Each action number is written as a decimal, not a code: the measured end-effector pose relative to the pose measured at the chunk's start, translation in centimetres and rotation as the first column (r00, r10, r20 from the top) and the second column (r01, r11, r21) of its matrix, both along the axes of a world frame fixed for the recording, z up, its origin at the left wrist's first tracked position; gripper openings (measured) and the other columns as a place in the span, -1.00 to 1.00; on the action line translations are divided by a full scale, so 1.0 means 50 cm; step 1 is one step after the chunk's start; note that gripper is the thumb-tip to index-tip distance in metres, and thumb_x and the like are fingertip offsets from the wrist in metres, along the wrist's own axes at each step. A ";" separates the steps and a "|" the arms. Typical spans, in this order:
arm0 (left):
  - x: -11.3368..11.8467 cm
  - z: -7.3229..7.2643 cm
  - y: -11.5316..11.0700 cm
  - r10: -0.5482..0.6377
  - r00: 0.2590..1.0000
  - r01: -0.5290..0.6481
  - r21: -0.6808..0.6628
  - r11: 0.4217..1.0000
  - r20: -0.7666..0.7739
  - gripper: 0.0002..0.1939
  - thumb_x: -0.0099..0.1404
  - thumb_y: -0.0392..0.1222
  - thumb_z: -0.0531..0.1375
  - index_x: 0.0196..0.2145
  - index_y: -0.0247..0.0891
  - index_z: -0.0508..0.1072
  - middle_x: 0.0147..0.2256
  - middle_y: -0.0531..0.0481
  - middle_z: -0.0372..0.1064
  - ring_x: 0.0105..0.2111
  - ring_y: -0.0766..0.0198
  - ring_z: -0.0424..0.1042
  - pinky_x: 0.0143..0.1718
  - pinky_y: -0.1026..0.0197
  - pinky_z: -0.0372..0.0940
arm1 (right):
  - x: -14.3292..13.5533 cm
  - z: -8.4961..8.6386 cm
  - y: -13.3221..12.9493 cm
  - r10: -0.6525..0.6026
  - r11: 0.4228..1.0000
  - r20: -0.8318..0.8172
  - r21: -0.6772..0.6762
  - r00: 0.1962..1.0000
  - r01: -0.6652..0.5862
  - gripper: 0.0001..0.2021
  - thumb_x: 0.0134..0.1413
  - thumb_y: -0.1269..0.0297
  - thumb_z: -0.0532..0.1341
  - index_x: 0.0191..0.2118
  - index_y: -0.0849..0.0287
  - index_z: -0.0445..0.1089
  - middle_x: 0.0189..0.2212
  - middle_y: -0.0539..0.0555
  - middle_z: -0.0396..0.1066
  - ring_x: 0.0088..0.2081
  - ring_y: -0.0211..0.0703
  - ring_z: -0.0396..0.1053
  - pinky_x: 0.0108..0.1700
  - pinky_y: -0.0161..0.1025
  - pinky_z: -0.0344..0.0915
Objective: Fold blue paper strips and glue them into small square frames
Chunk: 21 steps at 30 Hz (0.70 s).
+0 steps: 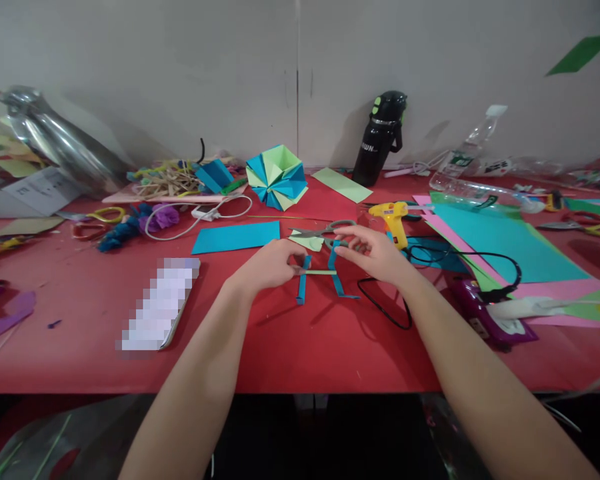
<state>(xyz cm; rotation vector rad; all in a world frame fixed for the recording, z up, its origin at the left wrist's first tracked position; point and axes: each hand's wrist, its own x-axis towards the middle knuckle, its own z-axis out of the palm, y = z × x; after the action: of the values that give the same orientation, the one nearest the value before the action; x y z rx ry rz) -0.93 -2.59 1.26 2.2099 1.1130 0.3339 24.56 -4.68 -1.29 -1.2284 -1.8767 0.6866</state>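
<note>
My left hand (279, 261) is closed in a pinch on a small folded paper piece, made of narrow blue strips (303, 288) with a pale green strip (321, 272) running across. The fingers of my right hand (373, 252) are pinched at the upper end of the piece's other blue strip (337, 277), whose lower end bends outward. Just beyond the hands lie scissors (313, 233), partly behind my right fingers, over a pale green paper scrap (306, 241). A blue paper rectangle (237, 237) rests beyond my left hand.
A yellow glue gun (391, 217) stands right of my right hand, near a black cable (387, 313). Left is a phone (163, 307). Behind are a blue-and-green paper ornament (276, 177) and a black bottle (379, 143). Coloured sheets (510, 240) and a purple device (495, 320) lie right.
</note>
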 end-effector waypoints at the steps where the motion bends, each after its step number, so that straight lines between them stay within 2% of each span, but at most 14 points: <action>1: 0.000 -0.001 0.000 0.002 1.000 -0.002 0.002 1.000 -0.002 -0.74 0.14 -0.34 0.15 -0.27 -0.23 0.61 -0.32 -0.08 0.54 -0.34 0.17 0.47 -0.32 0.21 0.33 | -0.003 -0.001 0.000 0.006 1.000 0.011 -0.007 1.000 -0.006 -0.60 0.16 -0.03 0.29 -0.01 0.11 0.49 -0.16 0.13 0.54 -0.32 -0.14 0.40 -0.22 -0.16 0.37; 6: 0.000 -0.001 -0.001 0.025 1.000 -0.025 0.004 1.000 0.004 -0.76 0.16 -0.33 0.17 -0.25 -0.23 0.61 -0.31 -0.08 0.55 -0.33 0.16 0.48 -0.29 0.21 0.34 | -0.010 -0.003 0.000 -0.006 1.000 0.016 0.004 1.000 0.006 -0.72 0.18 0.01 0.29 -0.25 0.15 0.49 -0.34 0.08 0.52 -0.33 -0.12 0.41 -0.24 -0.18 0.34; 14: 0.001 0.000 0.002 0.029 0.999 -0.029 0.029 0.999 0.019 -0.79 0.16 -0.30 0.18 -0.30 -0.22 0.61 -0.32 -0.08 0.55 -0.32 0.14 0.47 -0.27 0.18 0.34 | -0.012 0.003 -0.004 0.029 0.999 0.008 -0.020 1.000 -0.029 -0.74 0.18 0.01 0.28 -0.27 0.13 0.45 -0.35 0.07 0.50 -0.31 -0.11 0.39 -0.21 -0.17 0.34; 21: -0.003 -0.008 0.006 0.040 0.998 -0.036 0.103 0.994 -0.042 -0.77 0.19 -0.34 0.14 -0.28 -0.19 0.59 -0.36 -0.03 0.51 -0.37 0.20 0.41 -0.36 0.20 0.21 | -0.014 0.005 -0.007 0.051 0.998 0.016 -0.022 0.999 -0.050 -0.77 0.19 0.05 0.27 -0.28 0.11 0.45 -0.34 0.05 0.49 -0.28 -0.10 0.39 -0.18 -0.15 0.34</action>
<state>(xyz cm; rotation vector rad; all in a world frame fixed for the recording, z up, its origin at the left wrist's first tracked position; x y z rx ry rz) -1.10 -2.30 0.85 2.2975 1.1868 0.3677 23.87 -5.05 -1.03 -1.2071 -1.9242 0.7280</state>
